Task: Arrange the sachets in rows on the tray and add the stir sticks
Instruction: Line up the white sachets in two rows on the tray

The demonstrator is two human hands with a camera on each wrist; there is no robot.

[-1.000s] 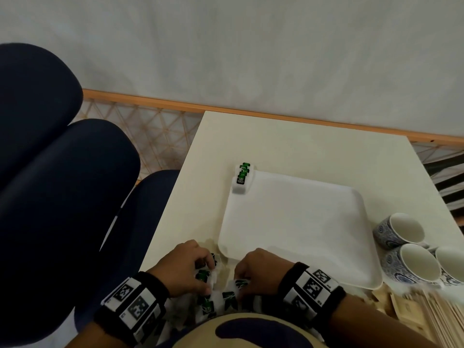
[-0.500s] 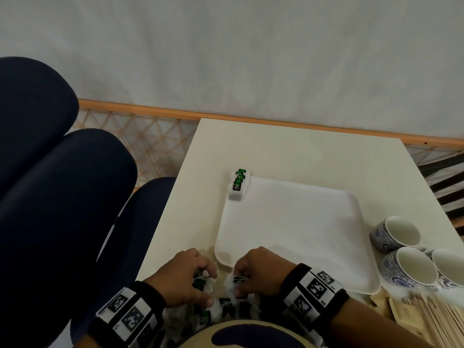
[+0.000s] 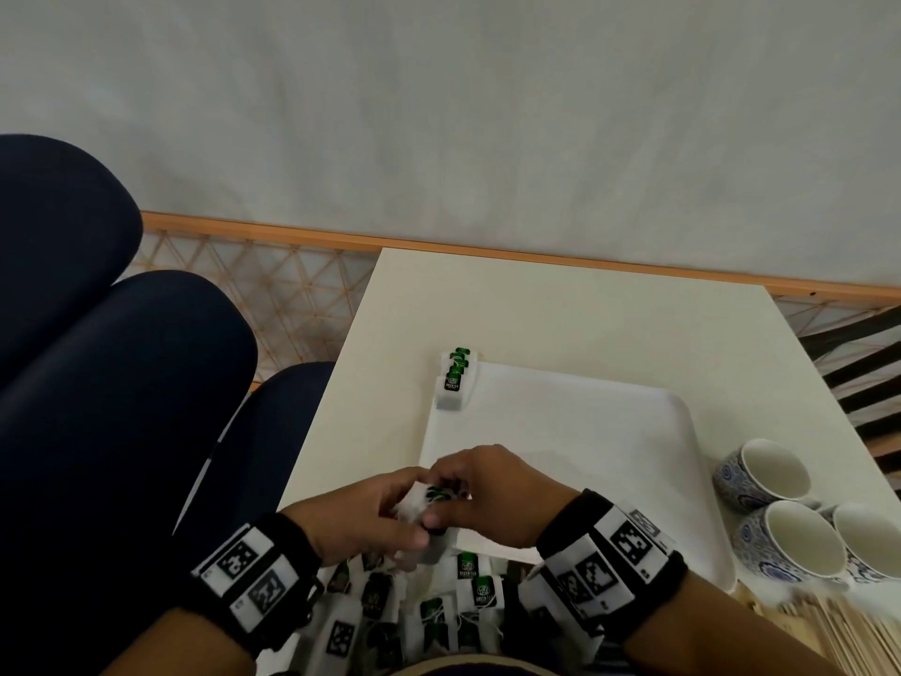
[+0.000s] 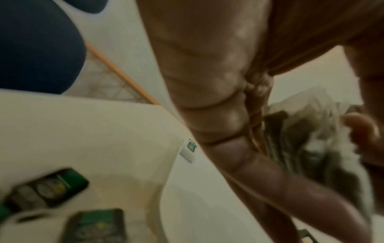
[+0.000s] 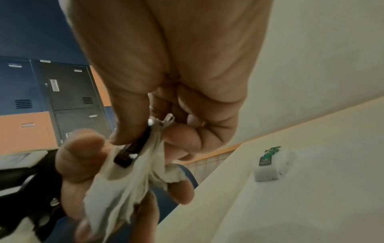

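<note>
Sachets are what we handle, and we go from the big things down. Our counter [image 3: 585, 309] is cream-coloured, with dark blue chairs [image 3: 122, 407] to its left. On it lies the white tray [image 3: 609, 456], mostly bare. Three blue-patterned cups [image 3: 775, 514] stand just beside the tray's right edge, and the wooden sticks [image 3: 829, 631] lie near them at the counter's near right corner.

A loose pile [image 3: 429, 612] of white sachets with green labels lies on the counter at its near edge, below our wrists and just short of the tray. At the tray's far left corner a short row [image 3: 453, 383] of sachets already stands, overlapping one behind another.

Our left hand [image 3: 361, 519] and right hand [image 3: 492, 495] meet over the tray's near left corner, raised above the pile. Both grip one small bunch [image 5: 129, 172] of sachets between them: the right pinches its top, label side, between thumb and curled fingers, while the left holds the lower part with fingers [image 5: 81, 152] curled round the paper.
</note>
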